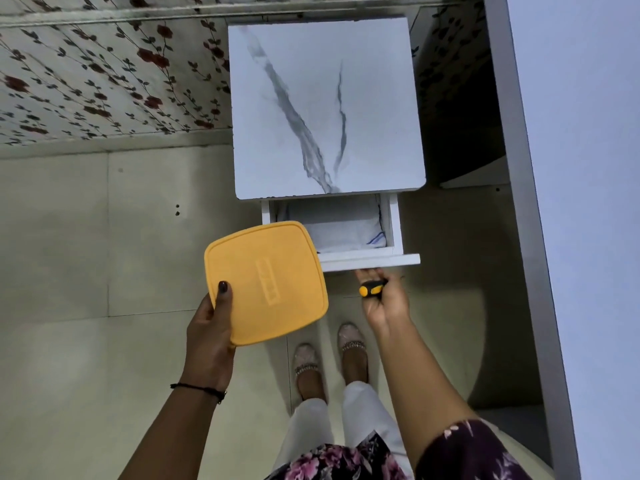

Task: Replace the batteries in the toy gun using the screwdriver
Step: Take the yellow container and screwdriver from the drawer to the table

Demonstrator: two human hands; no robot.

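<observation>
Ahead of our hands stands a small counter [325,105] with its drawer [370,259] pulled out towards us. We judge this to be the gathering step, with tools in hand and no work begun on the toy. The toy gun is nowhere in view, and neither are the batteries, so we cannot say where they lie.

Our right hand [384,299] is palm up with its fingers curled round the screwdriver [372,288], just below the drawer front. Whether the fingertips touch that front we cannot tell. Our left hand [207,327] grips a yellow lid [266,282] by its near corner, thumb on top and fingers beneath, out to the left of the drawer. Whether a tub hangs under the lid is hidden from us.

Next, we think, the drawer wants closing or searching, and the toy must be found. Both hands are full, so something has to be set down first, and the counter top just beyond the hands is the nearest spot for that.

The screwdriver handle is stubby and rounded, yellow at the butt and black along the grip, and looks rubbery. Its shaft is hidden. The lid is a matte plastic square with rounded corners, a raised rim and an embossed oblong mark. The counter top is smooth and white with grey marble veining. A folded white cloth [343,230] fills the drawer. Below our hands the floor [104,254] is pale tile.
</observation>
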